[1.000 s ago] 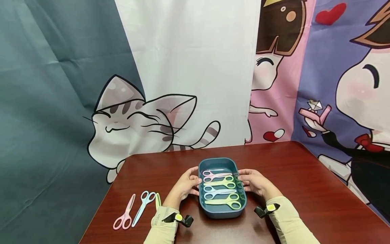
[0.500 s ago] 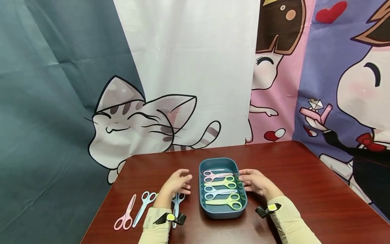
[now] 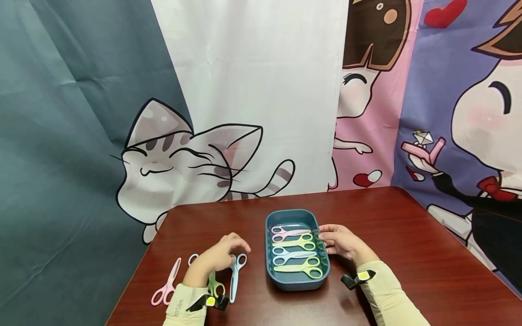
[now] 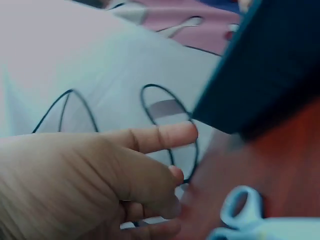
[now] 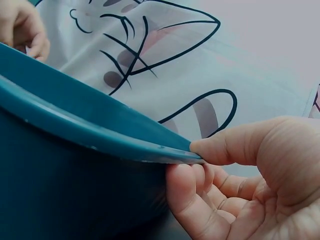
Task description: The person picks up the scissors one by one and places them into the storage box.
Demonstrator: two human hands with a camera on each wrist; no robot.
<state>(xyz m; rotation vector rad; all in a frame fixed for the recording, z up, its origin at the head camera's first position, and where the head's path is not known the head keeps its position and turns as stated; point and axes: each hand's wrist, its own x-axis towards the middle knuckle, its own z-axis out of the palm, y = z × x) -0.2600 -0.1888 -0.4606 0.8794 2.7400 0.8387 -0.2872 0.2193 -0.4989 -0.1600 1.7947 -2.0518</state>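
My left hand [image 3: 220, 254] hovers over the scissors at the left of the table, fingers loosely bent and holding nothing. Just below its fingers lie blue scissors [image 3: 234, 285], whose handle also shows in the left wrist view. Green scissors [image 3: 215, 285] are partly covered by that arm. At the right, my right hand [image 3: 342, 242] pinches the rim of a dark teal plastic basket [image 3: 299, 287] between thumb and fingers, as the right wrist view shows. Inside the basket, pink scissors [image 3: 303, 233], green ones, blue scissors [image 3: 303, 255] and another green pair lie in a row.
Pink scissors [image 3: 168, 287] lie farthest left on the reddish-brown table [image 3: 367, 208]. Another blue pair [image 3: 190, 260] is mostly hidden by the left forearm. A cartoon-printed cloth [image 3: 261, 90] hangs behind the table.
My left hand has let go of the basket's left side and moved left and toward me, over the loose scissors. The right hand stays at the basket.
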